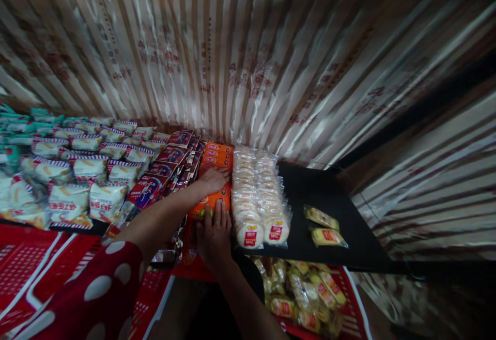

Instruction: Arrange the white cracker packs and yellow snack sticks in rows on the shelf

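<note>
A row of orange snack packets (217, 160) runs front to back on the black shelf. My left hand (214, 180) lies flat across the packets about midway along, fingers pointing right. Nearer to me, my right hand (216, 231) rests on the same row with its fingers stretched forward and its thumb apart. Both hands are open and touch the packets; they cover part of them. Just right of my hands stand two rows of clear-wrapped round white crackers (248, 211). To the left, dark red packets (155, 185) lie overlapping in rows, partly behind my left forearm.
White bags with striped edges (91, 167) fill the left, with green packets (15, 125) beyond. Two small yellow packets (327, 236) lie on the black shelf (306, 185) at right. Below, a red basket (354, 298) holds yellow packets; another red basket (23, 273) stands left. Striped sheeting hangs behind.
</note>
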`<state>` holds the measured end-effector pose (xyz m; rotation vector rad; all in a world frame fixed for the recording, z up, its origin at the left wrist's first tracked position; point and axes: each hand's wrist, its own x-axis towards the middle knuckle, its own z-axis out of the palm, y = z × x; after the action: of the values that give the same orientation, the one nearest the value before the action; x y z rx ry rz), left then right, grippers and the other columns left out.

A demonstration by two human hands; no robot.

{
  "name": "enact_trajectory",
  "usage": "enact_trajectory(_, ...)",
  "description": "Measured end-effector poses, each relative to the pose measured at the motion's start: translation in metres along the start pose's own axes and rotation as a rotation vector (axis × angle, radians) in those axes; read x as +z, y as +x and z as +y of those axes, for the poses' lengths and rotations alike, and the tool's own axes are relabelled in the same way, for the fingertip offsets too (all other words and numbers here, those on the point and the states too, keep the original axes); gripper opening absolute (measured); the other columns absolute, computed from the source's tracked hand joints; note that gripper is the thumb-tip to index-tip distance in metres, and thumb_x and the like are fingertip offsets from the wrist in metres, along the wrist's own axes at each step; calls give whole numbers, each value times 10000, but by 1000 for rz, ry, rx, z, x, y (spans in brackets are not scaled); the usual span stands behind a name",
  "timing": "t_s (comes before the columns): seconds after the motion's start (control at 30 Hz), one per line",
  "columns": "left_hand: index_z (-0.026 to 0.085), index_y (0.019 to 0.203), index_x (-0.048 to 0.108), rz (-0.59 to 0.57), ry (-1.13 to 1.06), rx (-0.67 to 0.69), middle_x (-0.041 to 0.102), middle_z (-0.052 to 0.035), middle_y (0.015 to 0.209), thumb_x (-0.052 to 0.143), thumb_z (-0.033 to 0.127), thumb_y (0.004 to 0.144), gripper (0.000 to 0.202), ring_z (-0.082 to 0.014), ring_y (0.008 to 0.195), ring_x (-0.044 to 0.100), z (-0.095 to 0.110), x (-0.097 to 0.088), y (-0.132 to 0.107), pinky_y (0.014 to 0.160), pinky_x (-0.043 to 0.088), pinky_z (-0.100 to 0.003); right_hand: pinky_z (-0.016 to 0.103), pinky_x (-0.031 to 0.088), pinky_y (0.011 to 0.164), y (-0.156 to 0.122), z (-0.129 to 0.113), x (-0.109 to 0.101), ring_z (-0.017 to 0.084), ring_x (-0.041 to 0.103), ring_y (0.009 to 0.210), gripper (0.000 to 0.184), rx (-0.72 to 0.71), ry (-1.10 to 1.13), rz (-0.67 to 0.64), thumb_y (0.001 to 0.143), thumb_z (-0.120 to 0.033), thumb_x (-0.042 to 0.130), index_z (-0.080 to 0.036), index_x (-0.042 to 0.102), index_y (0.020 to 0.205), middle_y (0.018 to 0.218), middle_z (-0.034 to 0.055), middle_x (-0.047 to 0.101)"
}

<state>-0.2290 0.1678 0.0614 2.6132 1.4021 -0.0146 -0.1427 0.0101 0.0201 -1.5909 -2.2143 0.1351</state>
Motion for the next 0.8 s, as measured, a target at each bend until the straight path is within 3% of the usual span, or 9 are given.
enact_trajectory(0.43,144,1207,528,19,42,19,492,-83,1341,337,85,860,400,-177,1276,388,-6,11,0,1047,296,-322,527,236,1027,2,-3,0,334,212,1351,490,9,-2,-12,881,-355,434,-128,437,1316,1442,212,297)
enact_trajectory(0.6,170,1228,508,37,88,13,455,-60,1376,334,114,872,400,-168,1283,384,-12,16,-2,1053,306,-348,514,229,1031,3,-5,-2,321,200,1357,496,8,-3,-17,876,-357,439,-140,429,1322,1451,186,295)
enact_trajectory(0.8,202,1218,523,73,72,62,461,-37,1376,373,106,826,430,-129,1265,403,-19,13,-4,1069,292,-310,498,230,1035,2,-7,-2,314,204,1357,506,16,-24,-23,874,-370,441,-142,424,1326,1453,180,293)
